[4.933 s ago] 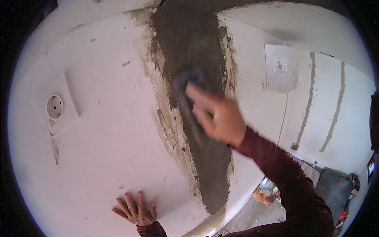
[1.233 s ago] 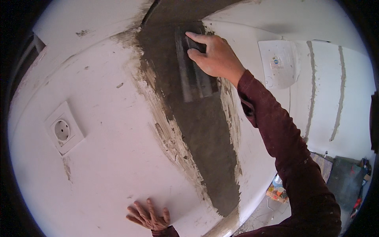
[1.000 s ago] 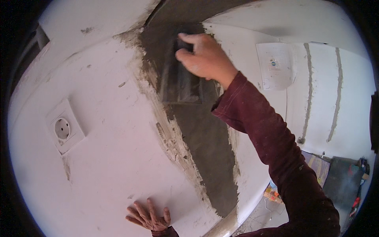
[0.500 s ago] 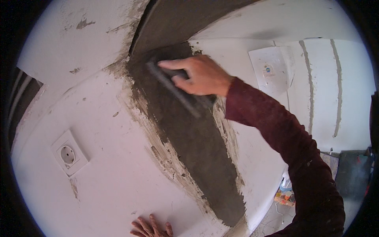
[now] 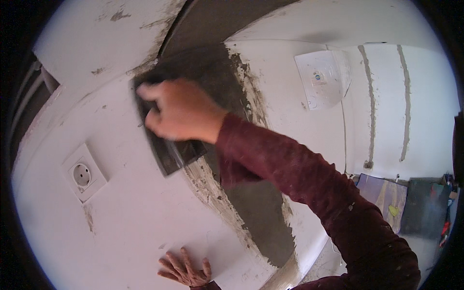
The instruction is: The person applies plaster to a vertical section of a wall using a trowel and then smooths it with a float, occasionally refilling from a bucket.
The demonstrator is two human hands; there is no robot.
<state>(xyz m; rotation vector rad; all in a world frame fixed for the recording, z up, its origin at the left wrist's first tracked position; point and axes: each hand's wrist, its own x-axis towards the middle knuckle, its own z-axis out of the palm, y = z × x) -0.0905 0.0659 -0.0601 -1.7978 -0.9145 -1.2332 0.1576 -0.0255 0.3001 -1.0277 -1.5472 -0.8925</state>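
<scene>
Near wall (image 5: 135,217) was off-white and pretty scuffed, with a white socket (image 5: 82,175) toward its left edge. Far wall (image 5: 386,106) had two grey vertical stripes (image 5: 370,106), plus a white panel (image 5: 316,79) near its left edge. Purplish board (image 5: 382,193) and dark board (image 5: 425,208) sat along its bottom edge, pale floor (image 5: 323,261) below. Light looked soft, kinda cooler over there.
</scene>
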